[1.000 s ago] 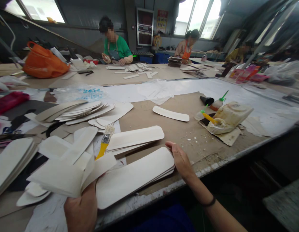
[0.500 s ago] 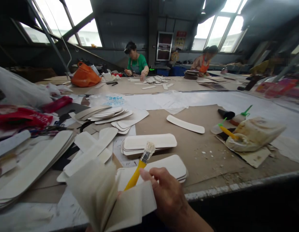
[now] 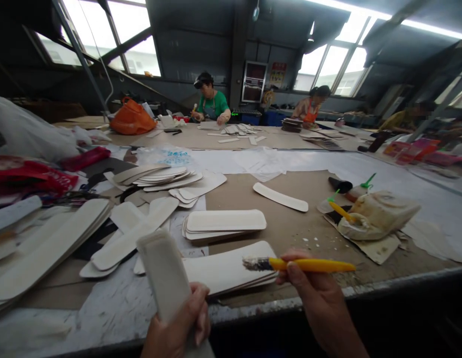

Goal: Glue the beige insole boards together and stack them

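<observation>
My left hand (image 3: pixel 186 318) is closed around pale strips (image 3: pixel 165 273), held upright near the table's front edge; how many are in the grip I cannot tell. In my right hand (image 3: pixel 316 293) is a yellow-handled paintbrush (image 3: pixel 309 264), pinched between thumb and fingers. Its bristles are coated with whitish stuff and point left, over a stack of cream strips (image 3: pixel 223 268). Behind that lies a second stack of strips (image 3: pixel 225 221). A single curved strip (image 3: pixel 281 197) rests farther back on the brown sheet.
More strips (image 3: pixel 136 238) lie in loose piles on the left, by red and clear plastic bags (image 3: pixel 29 174). At right a crusted container (image 3: pixel 383 214) holds another yellow-handled tool (image 3: pixel 341 211). Green-tipped bottles (image 3: pixel 367 184) stand behind it. Two people (image 3: pixel 214 102) work across the table, and another sits farther right.
The pale strips have come together from a fanned spread and stand upright in my left hand. My right hand has moved right, and the paintbrush has swung from pointing up to pointing left.
</observation>
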`<state>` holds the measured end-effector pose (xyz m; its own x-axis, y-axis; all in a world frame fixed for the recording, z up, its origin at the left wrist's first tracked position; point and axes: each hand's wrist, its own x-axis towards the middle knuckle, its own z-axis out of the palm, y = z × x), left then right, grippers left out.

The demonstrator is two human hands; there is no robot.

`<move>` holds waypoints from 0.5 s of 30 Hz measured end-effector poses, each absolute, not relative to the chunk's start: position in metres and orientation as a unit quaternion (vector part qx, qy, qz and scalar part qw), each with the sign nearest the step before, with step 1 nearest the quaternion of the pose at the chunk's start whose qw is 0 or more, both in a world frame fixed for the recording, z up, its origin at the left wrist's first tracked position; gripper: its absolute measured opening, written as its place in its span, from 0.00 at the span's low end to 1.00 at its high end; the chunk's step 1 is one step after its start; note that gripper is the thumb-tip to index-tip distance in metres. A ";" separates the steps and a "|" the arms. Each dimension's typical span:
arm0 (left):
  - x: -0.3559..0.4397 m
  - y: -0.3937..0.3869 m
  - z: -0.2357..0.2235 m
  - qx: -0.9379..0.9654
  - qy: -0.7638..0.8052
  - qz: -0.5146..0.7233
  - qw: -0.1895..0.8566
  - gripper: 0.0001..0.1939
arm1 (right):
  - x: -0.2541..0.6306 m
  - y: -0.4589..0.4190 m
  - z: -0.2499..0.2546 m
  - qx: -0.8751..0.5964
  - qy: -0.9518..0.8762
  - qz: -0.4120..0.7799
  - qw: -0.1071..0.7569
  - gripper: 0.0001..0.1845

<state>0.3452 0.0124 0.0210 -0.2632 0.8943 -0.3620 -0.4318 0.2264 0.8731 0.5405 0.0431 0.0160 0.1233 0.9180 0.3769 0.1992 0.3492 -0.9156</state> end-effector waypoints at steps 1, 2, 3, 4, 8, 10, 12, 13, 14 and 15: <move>0.348 0.013 0.025 0.210 0.528 0.582 0.581 0.19 | 0.545 0.040 0.017 -0.485 -0.536 0.375 0.580 0.07; 0.351 0.015 0.029 0.209 0.524 0.578 0.590 0.20 | 0.548 0.036 0.019 -0.487 -0.493 0.425 0.582 0.09; 0.354 0.016 0.031 0.215 0.525 0.571 0.593 0.20 | 0.549 0.033 0.020 -0.485 -0.461 0.461 0.583 0.10; 0.357 0.018 0.032 0.223 0.529 0.562 0.596 0.20 | 0.550 0.030 0.020 -0.482 -0.439 0.483 0.584 0.10; 0.367 0.017 0.032 0.268 0.561 0.522 0.584 0.20 | 0.547 0.023 0.022 -0.470 -0.423 0.515 0.579 0.11; 0.369 0.015 0.033 0.290 0.579 0.509 0.568 0.18 | 0.546 0.021 0.023 -0.460 -0.439 0.525 0.566 0.10; 0.370 0.013 0.034 0.317 0.605 0.497 0.536 0.14 | 0.544 0.019 0.024 -0.443 -0.461 0.533 0.554 0.09; 0.370 0.012 0.034 0.329 0.619 0.490 0.519 0.12 | 0.543 0.017 0.025 -0.434 -0.472 0.536 0.549 0.08; 0.369 0.011 0.033 0.338 0.632 0.482 0.503 0.12 | 0.542 0.016 0.027 -0.428 -0.480 0.539 0.544 0.08; 0.367 0.009 0.032 0.340 0.651 0.473 0.487 0.12 | 0.542 0.015 0.029 -0.423 -0.486 0.540 0.541 0.07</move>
